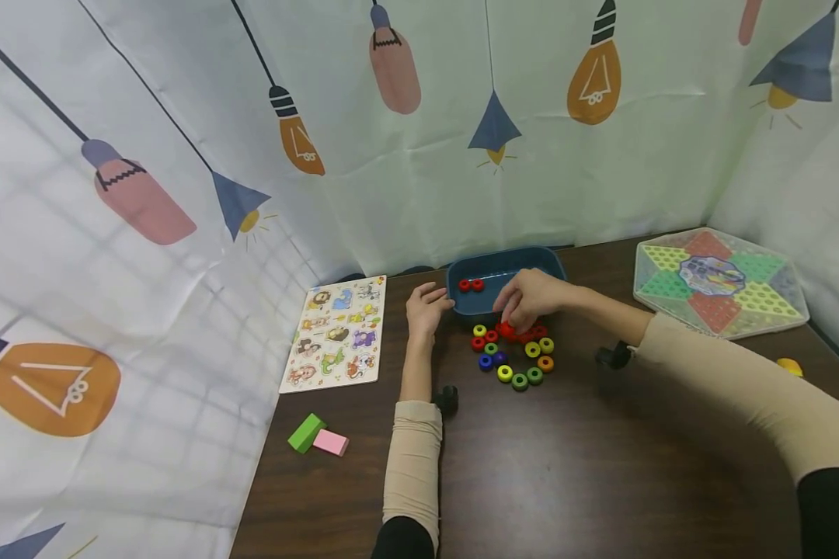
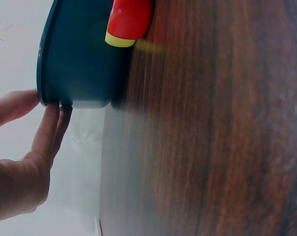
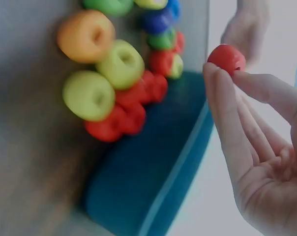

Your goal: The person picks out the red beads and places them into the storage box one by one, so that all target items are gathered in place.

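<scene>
My right hand (image 1: 529,297) pinches a red bead (image 3: 227,59) between thumb and fingertips, above the near side of the dark blue tub (image 1: 506,265). Two red beads (image 1: 471,286) lie inside that tub. On the table in front of it, red, yellow, green, blue and orange ring-shaped beads (image 1: 520,381) form a rough loop, its far part partly covered by the right hand. With thumb and fingers on its rim, my left hand (image 1: 425,312) holds the tub's left end; the left wrist view shows the fingertips at the rim (image 2: 42,73).
A board with animal pictures (image 1: 339,332) lies at the left, with a green block (image 1: 306,433) and a pink block (image 1: 332,442) nearer. At the right is a star-patterned game board (image 1: 720,281), and a yellow piece (image 1: 789,366) lies by the right sleeve. A patterned curtain (image 1: 419,186) hangs behind.
</scene>
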The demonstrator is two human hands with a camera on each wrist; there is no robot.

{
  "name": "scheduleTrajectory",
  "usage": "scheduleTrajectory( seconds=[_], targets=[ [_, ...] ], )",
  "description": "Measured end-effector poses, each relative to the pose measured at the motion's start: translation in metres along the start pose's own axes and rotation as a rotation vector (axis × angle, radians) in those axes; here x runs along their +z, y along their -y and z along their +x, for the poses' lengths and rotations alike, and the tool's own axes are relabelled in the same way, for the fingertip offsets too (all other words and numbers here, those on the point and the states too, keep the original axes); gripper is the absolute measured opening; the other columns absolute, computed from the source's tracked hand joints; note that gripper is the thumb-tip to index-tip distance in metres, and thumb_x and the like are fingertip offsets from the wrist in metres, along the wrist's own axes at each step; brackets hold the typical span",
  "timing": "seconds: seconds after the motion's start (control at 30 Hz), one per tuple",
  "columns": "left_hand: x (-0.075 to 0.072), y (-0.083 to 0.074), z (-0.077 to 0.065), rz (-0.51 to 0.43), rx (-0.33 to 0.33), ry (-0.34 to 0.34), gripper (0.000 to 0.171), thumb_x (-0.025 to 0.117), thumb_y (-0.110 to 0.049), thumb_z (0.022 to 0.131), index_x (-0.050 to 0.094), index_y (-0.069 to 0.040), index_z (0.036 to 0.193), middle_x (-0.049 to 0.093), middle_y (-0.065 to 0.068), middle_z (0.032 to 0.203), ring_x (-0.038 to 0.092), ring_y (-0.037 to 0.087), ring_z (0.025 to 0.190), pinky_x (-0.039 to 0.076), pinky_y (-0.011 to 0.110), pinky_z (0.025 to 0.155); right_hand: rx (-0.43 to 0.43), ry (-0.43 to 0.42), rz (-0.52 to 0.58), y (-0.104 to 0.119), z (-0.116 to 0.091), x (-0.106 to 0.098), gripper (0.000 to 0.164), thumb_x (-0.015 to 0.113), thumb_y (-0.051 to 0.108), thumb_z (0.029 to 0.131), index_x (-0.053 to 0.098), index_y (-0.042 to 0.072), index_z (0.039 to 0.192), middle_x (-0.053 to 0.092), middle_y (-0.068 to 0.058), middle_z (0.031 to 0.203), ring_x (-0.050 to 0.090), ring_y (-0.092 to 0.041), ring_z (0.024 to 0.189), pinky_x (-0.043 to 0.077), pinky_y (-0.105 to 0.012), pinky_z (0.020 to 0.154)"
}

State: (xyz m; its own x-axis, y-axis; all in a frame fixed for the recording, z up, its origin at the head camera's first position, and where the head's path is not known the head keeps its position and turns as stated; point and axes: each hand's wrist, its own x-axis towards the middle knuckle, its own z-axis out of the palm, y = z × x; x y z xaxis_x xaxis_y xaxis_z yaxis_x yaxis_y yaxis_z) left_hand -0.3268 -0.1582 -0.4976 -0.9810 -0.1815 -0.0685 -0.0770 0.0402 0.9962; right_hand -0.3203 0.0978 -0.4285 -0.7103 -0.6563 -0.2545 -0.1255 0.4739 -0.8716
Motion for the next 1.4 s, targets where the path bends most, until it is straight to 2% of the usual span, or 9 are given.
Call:
scheduleTrajectory(
  seconds=[0.13, 0.33, 0.57, 0.7, 0.87, 1.0, 1.23, 1.4],
  targets=[
    [-0.001, -0.002, 0.000, -0.006, 0.002, 0.003, 0.057, 0.072, 0.004, 0.082, 0.053, -0.011, 0.133, 0.067, 0.015, 0.121, 0.066, 0.024, 0.111, 0.052, 0.042, 0.095, 0.014, -0.031, 0.055, 0.010, 0.018, -0.025, 0.031, 0.069, -0.004, 0.085, 0.066, -0.003, 0.115, 0.073, -0.019, 0.100, 0.072, -0.032, 0.085, 0.058, -0.051, 0.078],
    [0.000, -0.002, -0.001, -0.009, -0.001, 0.011, 0.056, 0.071, 0.004, 0.083, 0.053, -0.010, 0.133, 0.066, 0.016, 0.122, 0.064, 0.026, 0.113, 0.051, 0.045, 0.097, 0.075, -0.115, 0.021, 0.005, 0.055, -0.046, 0.034, 0.065, -0.005, 0.086, 0.062, -0.009, 0.120, 0.071, -0.022, 0.103, 0.072, -0.032, 0.086, 0.056, -0.051, 0.082],
    [0.001, 0.002, -0.003, 0.004, -0.019, 0.003, 0.057, 0.074, 0.001, 0.082, 0.054, -0.013, 0.133, 0.068, 0.011, 0.120, 0.066, 0.020, 0.110, 0.051, 0.041, 0.096, 0.145, -0.226, 0.016, -0.019, 0.093, -0.049, 0.036, 0.069, -0.008, 0.082, 0.063, -0.012, 0.117, 0.064, -0.025, 0.111, 0.072, -0.034, 0.080, 0.058, -0.047, 0.078],
    [0.000, 0.002, -0.004, 0.011, -0.017, -0.004, 0.058, 0.075, 0.000, 0.081, 0.054, -0.014, 0.133, 0.068, 0.009, 0.119, 0.066, 0.019, 0.108, 0.051, 0.041, 0.095, 0.188, -0.312, -0.029, -0.031, 0.108, -0.047, 0.026, 0.071, -0.006, 0.080, 0.070, -0.007, 0.107, 0.065, -0.022, 0.109, 0.073, -0.031, 0.076, 0.060, -0.043, 0.072],
    [-0.001, 0.001, -0.002, -0.005, -0.012, 0.006, 0.059, 0.075, 0.001, 0.080, 0.054, -0.013, 0.133, 0.067, 0.013, 0.122, 0.066, 0.020, 0.108, 0.051, 0.042, 0.096, 0.198, -0.412, -0.095, -0.039, 0.119, -0.042, 0.015, 0.069, -0.002, 0.080, 0.075, -0.001, 0.094, 0.069, -0.019, 0.104, 0.073, -0.024, 0.070, 0.061, -0.036, 0.065],
    [-0.001, -0.001, 0.000, -0.052, -0.015, 0.024, 0.060, 0.075, 0.004, 0.080, 0.053, -0.010, 0.135, 0.064, 0.017, 0.126, 0.065, 0.024, 0.112, 0.052, 0.041, 0.096, 0.186, -0.440, -0.094, -0.042, 0.117, -0.038, 0.016, 0.072, 0.001, 0.081, 0.074, 0.000, 0.098, 0.069, -0.020, 0.106, 0.073, -0.022, 0.070, 0.061, -0.035, 0.066],
    [-0.001, -0.002, 0.002, -0.175, -0.038, 0.059, 0.065, 0.071, 0.014, 0.080, 0.048, -0.002, 0.138, 0.056, 0.024, 0.134, 0.056, 0.033, 0.125, 0.051, 0.040, 0.096, 0.100, -0.439, -0.079, -0.036, 0.090, -0.034, 0.024, 0.073, 0.004, 0.084, 0.071, -0.002, 0.107, 0.071, -0.020, 0.105, 0.073, -0.032, 0.084, 0.059, -0.043, 0.076],
    [-0.001, 0.000, 0.003, -0.257, -0.008, 0.013, 0.065, 0.069, 0.019, 0.077, 0.049, -0.001, 0.135, 0.057, 0.023, 0.134, 0.055, 0.035, 0.125, 0.055, 0.034, 0.090, 0.029, -0.390, -0.097, -0.020, 0.060, -0.033, 0.025, 0.070, 0.009, 0.088, 0.071, -0.002, 0.110, 0.073, -0.019, 0.100, 0.071, -0.035, 0.088, 0.059, -0.046, 0.077]
  ],
)
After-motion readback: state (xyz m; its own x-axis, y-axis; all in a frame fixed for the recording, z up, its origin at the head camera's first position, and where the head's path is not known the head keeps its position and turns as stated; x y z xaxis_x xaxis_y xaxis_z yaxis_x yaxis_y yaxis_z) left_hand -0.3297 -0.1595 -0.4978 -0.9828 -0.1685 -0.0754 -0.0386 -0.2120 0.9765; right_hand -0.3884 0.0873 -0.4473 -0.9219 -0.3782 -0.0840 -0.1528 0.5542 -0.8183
